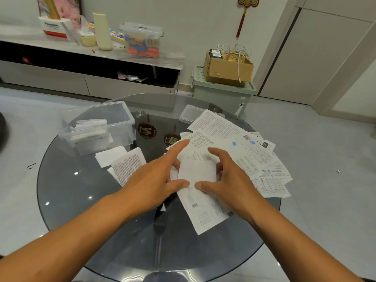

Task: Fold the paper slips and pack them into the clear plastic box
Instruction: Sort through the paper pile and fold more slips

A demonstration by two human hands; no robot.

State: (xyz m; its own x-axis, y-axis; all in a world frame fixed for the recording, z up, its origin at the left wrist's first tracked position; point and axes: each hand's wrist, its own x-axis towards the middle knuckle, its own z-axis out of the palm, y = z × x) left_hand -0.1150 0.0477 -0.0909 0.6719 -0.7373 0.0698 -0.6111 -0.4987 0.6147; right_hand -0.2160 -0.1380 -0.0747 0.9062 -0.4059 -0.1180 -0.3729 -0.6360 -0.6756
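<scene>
**Mid-fold on the glass table**

Both hands are on one white paper slip (198,173), half folded over, blank side up, printed text and a barcode on the flap below. Left hand (151,183) pinches its left edge with the index finger stretched out; right hand (230,180) pinches the right edge. One clear plastic box (122,112) sits far left, a small stack of folded slips (89,127) inside. One lid (190,113) lies behind the loose pile of slips (244,155).

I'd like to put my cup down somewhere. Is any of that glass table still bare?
Yes: the near edge of the glass table, below the forearms, and its left rim in front of the clear plastic box. A small gap lies between the box and its lid. The right half is crowded with loose paper slips.
</scene>
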